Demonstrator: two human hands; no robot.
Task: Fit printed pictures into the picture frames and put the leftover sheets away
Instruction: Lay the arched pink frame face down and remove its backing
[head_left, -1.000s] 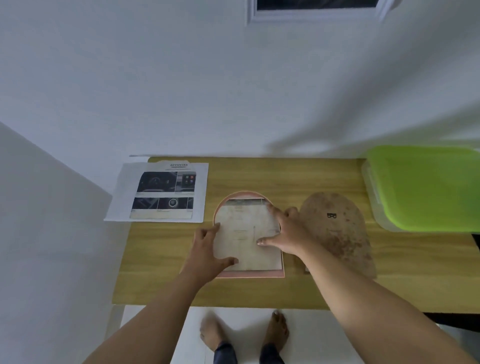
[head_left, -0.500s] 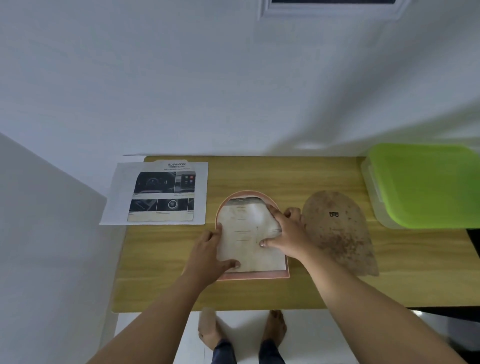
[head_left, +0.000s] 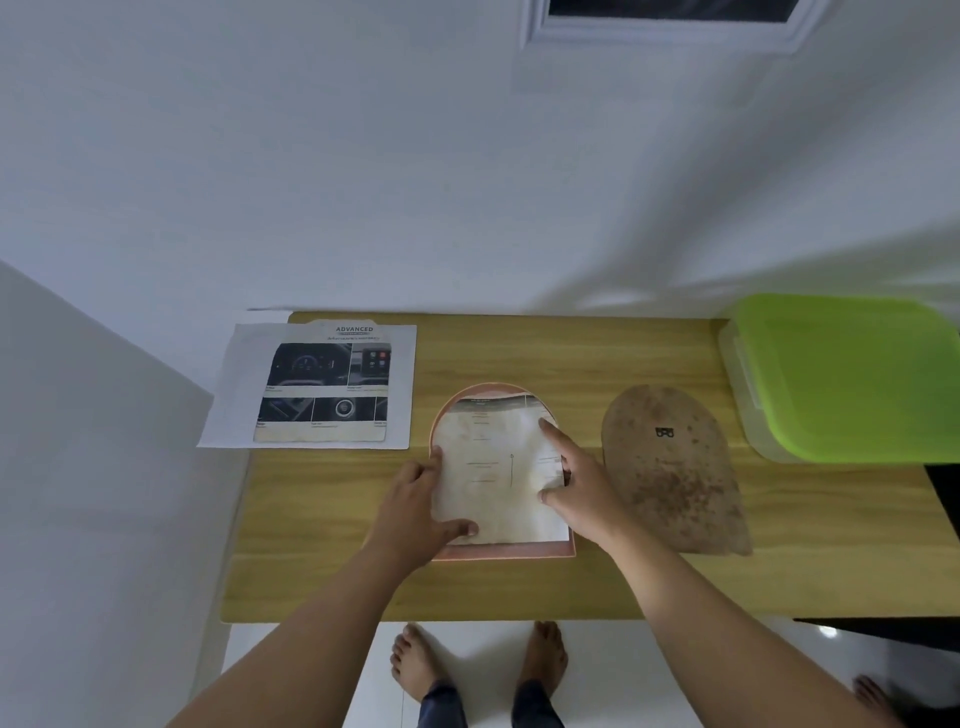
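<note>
A pink arch-shaped picture frame (head_left: 570, 550) lies face down in the middle of the wooden table (head_left: 571, 587). A pale printed picture (head_left: 493, 467), seen from its back, lies inside the frame. My left hand (head_left: 415, 512) presses the picture's left edge, thumb on its lower left corner. My right hand (head_left: 576, 483) presses the right edge with the index finger stretched toward the upper right. The brown arch-shaped backing board (head_left: 670, 467) lies to the right of the frame. A printed sheet with car pictures (head_left: 317, 384) lies at the back left on white sheets.
A clear box with a green lid (head_left: 852, 374) stands at the back right corner. White walls close in at the back and left. The white sheets overhang the table's left edge. My bare feet (head_left: 478, 660) show below the front edge.
My right index finger has slid up along the picture's right edge toward the arch. My left hand stays at the left edge. The camera has shifted slightly.
</note>
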